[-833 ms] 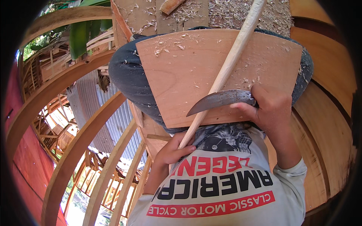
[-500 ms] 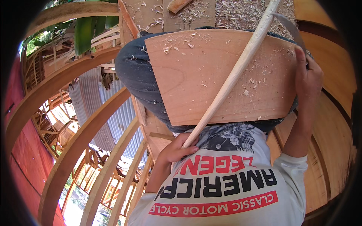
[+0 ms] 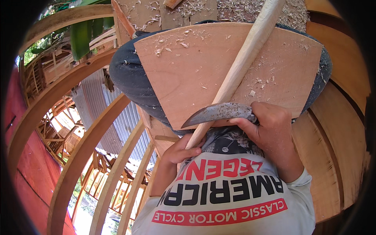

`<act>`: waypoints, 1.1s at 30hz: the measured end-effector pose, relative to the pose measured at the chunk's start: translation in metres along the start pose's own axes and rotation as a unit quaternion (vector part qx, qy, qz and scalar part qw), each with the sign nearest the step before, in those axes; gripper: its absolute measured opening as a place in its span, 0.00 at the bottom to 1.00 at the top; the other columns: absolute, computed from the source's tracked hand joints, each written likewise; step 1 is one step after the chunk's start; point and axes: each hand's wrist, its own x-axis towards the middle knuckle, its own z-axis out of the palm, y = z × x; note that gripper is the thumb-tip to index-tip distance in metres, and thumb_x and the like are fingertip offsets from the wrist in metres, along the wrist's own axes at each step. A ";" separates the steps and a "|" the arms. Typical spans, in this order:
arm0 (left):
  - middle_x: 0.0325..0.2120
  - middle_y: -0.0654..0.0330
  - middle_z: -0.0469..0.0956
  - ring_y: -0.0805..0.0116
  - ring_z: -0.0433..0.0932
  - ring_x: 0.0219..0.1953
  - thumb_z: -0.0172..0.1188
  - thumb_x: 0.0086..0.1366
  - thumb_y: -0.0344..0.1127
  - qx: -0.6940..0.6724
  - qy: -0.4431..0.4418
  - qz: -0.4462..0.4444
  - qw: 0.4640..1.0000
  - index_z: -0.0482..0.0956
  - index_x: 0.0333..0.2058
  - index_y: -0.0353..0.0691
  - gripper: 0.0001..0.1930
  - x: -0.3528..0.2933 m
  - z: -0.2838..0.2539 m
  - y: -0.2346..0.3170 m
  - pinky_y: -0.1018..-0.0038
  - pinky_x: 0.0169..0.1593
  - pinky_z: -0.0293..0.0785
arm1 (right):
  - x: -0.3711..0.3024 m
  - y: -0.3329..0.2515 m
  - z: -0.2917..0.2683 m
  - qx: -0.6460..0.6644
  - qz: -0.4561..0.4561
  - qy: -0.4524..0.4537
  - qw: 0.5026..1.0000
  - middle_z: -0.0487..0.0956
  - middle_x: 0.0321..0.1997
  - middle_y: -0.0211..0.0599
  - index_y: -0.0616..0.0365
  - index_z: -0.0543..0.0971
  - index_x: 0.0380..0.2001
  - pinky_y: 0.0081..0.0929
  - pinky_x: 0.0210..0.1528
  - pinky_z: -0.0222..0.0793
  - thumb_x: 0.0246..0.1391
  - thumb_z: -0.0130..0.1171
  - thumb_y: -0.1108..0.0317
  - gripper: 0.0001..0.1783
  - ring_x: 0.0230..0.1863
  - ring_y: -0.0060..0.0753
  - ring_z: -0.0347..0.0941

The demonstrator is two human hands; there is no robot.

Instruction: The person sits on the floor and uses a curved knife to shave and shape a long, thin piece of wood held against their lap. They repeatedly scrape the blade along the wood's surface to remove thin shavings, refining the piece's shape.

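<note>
My left hand (image 3: 183, 150) is closed around the near end of a long, pale wooden stick (image 3: 239, 70), held close to my shirt. The stick slants away to the upper right, across a wide wooden board (image 3: 176, 78) that lies over my lap. In my right hand (image 3: 273, 122) is a knife (image 3: 219, 112) with a curved, rust-spotted blade, its handle mostly hidden by my fingers. The blade points left and crosses over the stick a little beyond my left hand; whether its edge touches the wood, I cannot tell.
Wood shavings (image 3: 266, 15) cover planks beyond the board, and some lie on the board. Curved wooden ribs (image 3: 88, 150) rise on the left with gaps between them. Wide planks (image 3: 319, 156) line the right side. Corrugated metal sheets (image 3: 113, 113) show outside, beyond the ribs.
My right hand has brought the knife from the stick's far end down toward me, near my left hand. My left hand keeps its hold; the stick appears slightly shifted in view.
</note>
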 end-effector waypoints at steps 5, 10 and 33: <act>0.27 0.68 0.63 0.79 0.61 0.28 0.63 0.53 0.55 0.005 -0.024 0.007 1.000 0.68 0.36 0.36 0.27 0.004 -0.008 -0.005 0.83 0.30 0.57 | 0.014 0.019 -0.010 -0.119 -0.069 0.020 0.990 0.71 0.14 0.36 0.54 0.72 0.15 0.31 0.17 0.64 0.40 0.65 0.43 0.26 0.16 0.38 0.71; 0.29 0.68 0.63 0.82 0.61 0.28 0.63 0.53 0.56 -0.043 -0.069 -0.034 0.996 0.68 0.38 0.36 0.28 0.004 -0.011 -0.004 0.86 0.27 0.56 | 0.027 0.030 -0.012 -0.156 -0.102 0.054 0.981 0.71 0.14 0.33 0.53 0.72 0.15 0.30 0.17 0.64 0.38 0.65 0.41 0.26 0.16 0.36 0.71; 0.23 0.73 0.63 0.89 0.58 0.18 0.62 0.57 0.52 -0.107 -0.120 0.023 0.987 0.66 0.37 0.37 0.24 0.018 -0.023 -0.024 0.90 0.19 0.50 | -0.001 0.002 0.006 -0.120 -0.022 -0.027 0.992 0.71 0.13 0.38 0.56 0.71 0.14 0.31 0.18 0.64 0.42 0.66 0.45 0.26 0.15 0.38 0.71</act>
